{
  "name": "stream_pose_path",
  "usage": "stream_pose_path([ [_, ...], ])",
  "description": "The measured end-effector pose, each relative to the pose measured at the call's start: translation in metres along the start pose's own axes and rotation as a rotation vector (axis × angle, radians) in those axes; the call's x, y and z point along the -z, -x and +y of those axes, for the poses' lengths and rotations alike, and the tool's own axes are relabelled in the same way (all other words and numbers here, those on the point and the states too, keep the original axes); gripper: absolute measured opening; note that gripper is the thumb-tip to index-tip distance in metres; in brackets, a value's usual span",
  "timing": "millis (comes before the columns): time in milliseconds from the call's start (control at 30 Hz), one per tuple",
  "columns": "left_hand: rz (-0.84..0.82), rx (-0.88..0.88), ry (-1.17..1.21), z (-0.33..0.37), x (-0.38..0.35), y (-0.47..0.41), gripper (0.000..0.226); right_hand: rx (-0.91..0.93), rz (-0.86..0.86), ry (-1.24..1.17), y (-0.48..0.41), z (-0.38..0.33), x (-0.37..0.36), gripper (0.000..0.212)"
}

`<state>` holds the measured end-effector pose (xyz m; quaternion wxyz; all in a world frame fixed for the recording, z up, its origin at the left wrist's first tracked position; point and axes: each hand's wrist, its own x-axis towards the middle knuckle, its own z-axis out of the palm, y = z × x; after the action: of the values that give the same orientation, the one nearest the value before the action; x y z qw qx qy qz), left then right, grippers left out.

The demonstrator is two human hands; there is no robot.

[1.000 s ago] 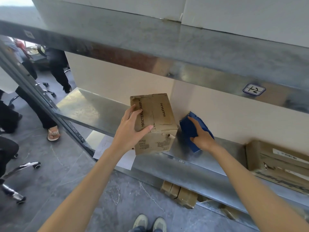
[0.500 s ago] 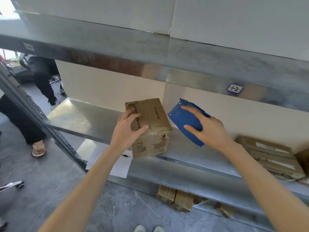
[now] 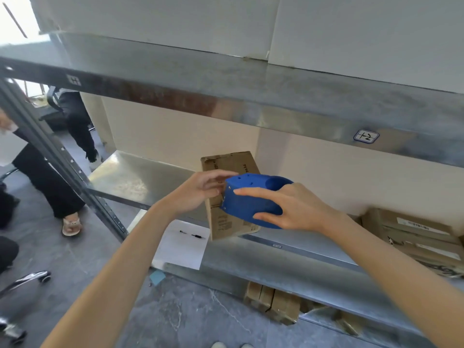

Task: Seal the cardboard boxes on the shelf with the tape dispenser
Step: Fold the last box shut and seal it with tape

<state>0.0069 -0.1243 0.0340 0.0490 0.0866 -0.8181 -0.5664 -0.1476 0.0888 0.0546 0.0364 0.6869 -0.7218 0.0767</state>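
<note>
A small brown cardboard box (image 3: 229, 163) stands on the middle metal shelf (image 3: 130, 177), partly hidden behind my hands. My right hand (image 3: 292, 209) grips a blue tape dispenser (image 3: 247, 197) in front of the box, thumb on top and fingers underneath. My left hand (image 3: 198, 190) is at the dispenser's front edge, fingertips touching its left end over the box's top; I cannot tell whether it pinches tape. A flat cardboard box (image 3: 421, 237) lies on the same shelf at the far right.
The upper shelf (image 3: 226, 96) overhangs the work area. A steel upright (image 3: 62, 167) runs down the left. A white paper sheet (image 3: 180, 247) with small pins lies on the lower shelf. Cartons (image 3: 273, 302) sit below. People's legs and chair bases stand at left.
My right hand lifted the blue dispenser off the shelf and carried it left, in front of the box. My left hand left the box's top and came to the dispenser's front end.
</note>
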Motion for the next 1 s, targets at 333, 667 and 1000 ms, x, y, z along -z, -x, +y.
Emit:
stream_pose_path([
  [333, 0.079, 0.035, 0.08, -0.003, -0.008, 0.01, 0.033, 0.017, -0.011, -0.02, 0.006, -0.008, 0.002, 0.064],
  [667, 0.293, -0.014, 0.019, -0.003, -0.019, 0.009, 0.045, 0.015, -0.053, -0.067, 0.011, -0.012, 0.006, 0.065],
  [1000, 0.238, -0.072, -0.029, -0.002, -0.024, 0.021, 0.05, 0.084, -0.062, -0.013, 0.015, -0.019, 0.007, 0.061],
])
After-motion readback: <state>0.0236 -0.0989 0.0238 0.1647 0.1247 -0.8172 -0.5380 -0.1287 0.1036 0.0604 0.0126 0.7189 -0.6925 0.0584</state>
